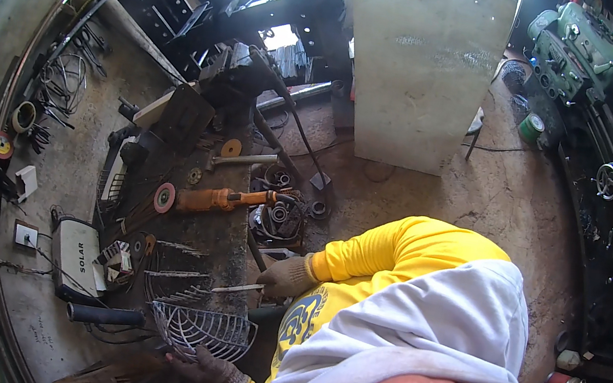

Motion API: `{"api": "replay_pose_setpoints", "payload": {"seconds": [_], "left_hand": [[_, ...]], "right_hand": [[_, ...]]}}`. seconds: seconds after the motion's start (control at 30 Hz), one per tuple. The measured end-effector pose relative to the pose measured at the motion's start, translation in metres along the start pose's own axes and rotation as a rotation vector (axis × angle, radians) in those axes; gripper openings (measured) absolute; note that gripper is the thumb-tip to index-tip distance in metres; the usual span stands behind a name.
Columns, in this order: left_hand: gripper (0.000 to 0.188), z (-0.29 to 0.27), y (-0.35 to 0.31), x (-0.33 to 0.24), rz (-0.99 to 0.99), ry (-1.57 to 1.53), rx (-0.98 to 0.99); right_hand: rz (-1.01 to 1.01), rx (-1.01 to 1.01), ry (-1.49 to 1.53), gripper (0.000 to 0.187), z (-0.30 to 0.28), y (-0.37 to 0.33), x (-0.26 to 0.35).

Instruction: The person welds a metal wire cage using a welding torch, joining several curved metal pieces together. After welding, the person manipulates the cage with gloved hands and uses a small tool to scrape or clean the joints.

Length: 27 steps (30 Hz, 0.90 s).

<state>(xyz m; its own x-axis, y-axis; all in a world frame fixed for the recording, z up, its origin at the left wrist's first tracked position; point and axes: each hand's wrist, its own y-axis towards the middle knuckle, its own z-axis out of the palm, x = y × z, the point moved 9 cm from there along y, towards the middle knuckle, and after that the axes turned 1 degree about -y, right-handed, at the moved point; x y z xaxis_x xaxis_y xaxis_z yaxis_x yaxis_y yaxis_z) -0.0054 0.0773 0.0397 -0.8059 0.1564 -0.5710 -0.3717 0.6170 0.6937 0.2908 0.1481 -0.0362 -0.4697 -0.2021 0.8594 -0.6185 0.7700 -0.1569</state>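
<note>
At the lower end of the workbench [227, 259], my gloved left hand [207, 372] is closed at the near rim of a curved metal wire grille [200, 331] with leaf-like ribs. Some of its fingers are in shadow. My gloved right hand [289, 277] is farther up, by the bench edge. It is closed around a thin, pale stick-like tool [236, 289], whose tip points left above the grille. More ribbed metal pieces [177, 275] lie on the bench beside the grille. A dark cylindrical handle [106, 316] sits just left of it.
An orange angle grinder [217, 200] lies on the bench, near a hammer [243, 159]. A white machine case [78, 256] with cables stands left. Metal parts [279, 215] are heaped beside the bench. A large pale panel [425, 74] stands behind; a green lathe [590, 68] lines the right.
</note>
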Motion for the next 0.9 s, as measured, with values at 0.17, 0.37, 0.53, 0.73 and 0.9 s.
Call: {"api": "replay_pose_setpoints", "payload": {"seconds": [0.17,0.37,0.53,0.73,0.9], "left_hand": [[0.063,0.002,-0.005,0.009,0.03,-0.021,-0.002],[0.056,0.008,-0.005,0.012,0.017,0.061,0.045],[0.055,-0.026,-0.013,-0.023,-0.051,0.111,0.056],[0.06,0.003,-0.005,-0.034,-0.156,0.047,0.088],[0.071,-0.001,-0.018,-0.02,-0.26,-0.058,0.077]], "right_hand": [[-0.023,0.03,-0.037,0.041,0.001,0.001,0.001],[-0.114,-0.129,-0.021,0.024,-0.017,0.0,0.012],[-0.123,-0.021,0.146,0.031,0.024,0.024,0.012],[0.209,-0.035,0.283,0.047,0.023,0.016,-0.023],[0.251,0.044,0.345,0.049,0.038,0.02,-0.016]]}}
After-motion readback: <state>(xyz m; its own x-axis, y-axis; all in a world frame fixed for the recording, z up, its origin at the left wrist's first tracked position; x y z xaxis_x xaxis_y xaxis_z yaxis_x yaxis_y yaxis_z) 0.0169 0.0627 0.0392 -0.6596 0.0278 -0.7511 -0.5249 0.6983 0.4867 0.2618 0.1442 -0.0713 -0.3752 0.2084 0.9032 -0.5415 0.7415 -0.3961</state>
